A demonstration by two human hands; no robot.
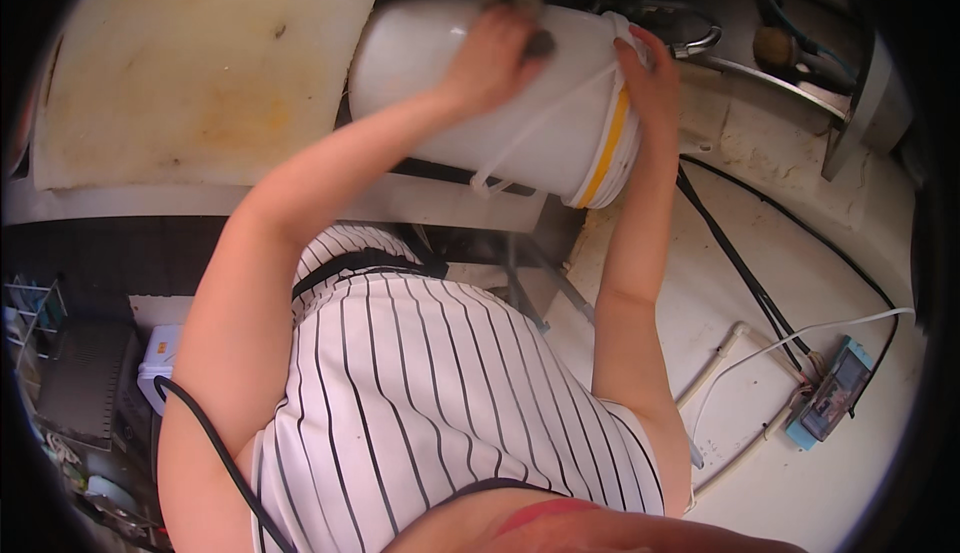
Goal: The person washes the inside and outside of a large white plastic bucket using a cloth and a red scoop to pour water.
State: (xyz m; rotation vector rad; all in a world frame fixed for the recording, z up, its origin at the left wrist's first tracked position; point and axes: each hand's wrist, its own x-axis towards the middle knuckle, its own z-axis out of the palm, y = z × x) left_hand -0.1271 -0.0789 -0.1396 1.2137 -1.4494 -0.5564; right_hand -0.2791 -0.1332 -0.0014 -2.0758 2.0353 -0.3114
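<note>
A white plastic bucket (555,133) with a yellow band near its rim and a thin handle lies on its side above the sink edge, its mouth end towards the right. My left hand (491,62) is on the upper side of the bucket, closed around a dark grey pad or cloth (538,44), which is blurred by motion. My right hand (652,73) grips the bucket's rim at the mouth end, fingers over the edge. The inside of the bucket is hidden from view.
A large stained cutting board (202,65) lies left of the bucket. A metal faucet (697,47) curves in behind my right hand. Black cables (735,275) run down the tiled wall to a blue-edged electrical box (832,395), near light-coloured pipes (712,365). A lidded white container (157,362) stands lower left.
</note>
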